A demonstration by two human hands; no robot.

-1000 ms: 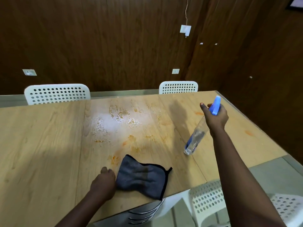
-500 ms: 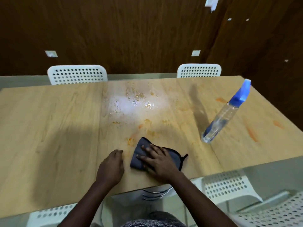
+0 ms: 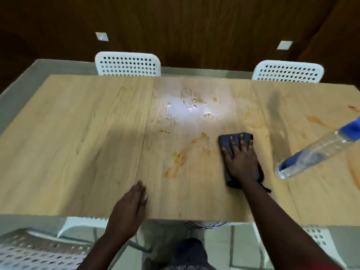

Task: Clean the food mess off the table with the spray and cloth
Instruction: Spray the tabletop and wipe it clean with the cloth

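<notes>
A dark grey cloth (image 3: 226, 140) lies on the wooden table (image 3: 78, 143), right of centre. My right hand (image 3: 240, 158) presses flat on it with fingers spread. Orange food smears (image 3: 179, 158) run to the left of the cloth, and wet crumbs (image 3: 194, 106) glisten further back. My left hand (image 3: 132, 207) rests flat near the table's front edge, holding nothing. A clear spray bottle (image 3: 311, 156) with a blue head stands at the right, looking tilted in this wide view.
Two white perforated chairs (image 3: 127, 64) (image 3: 288, 71) stand at the table's far side. More white chairs (image 3: 33, 250) (image 3: 319, 238) sit at the near side. More orange stains (image 3: 319, 121) mark the table's right end. A dark wood wall is behind.
My right hand let go of the spray bottle, came down on the cloth and pushed it forward and to the right across the smears. My left hand left the cloth.
</notes>
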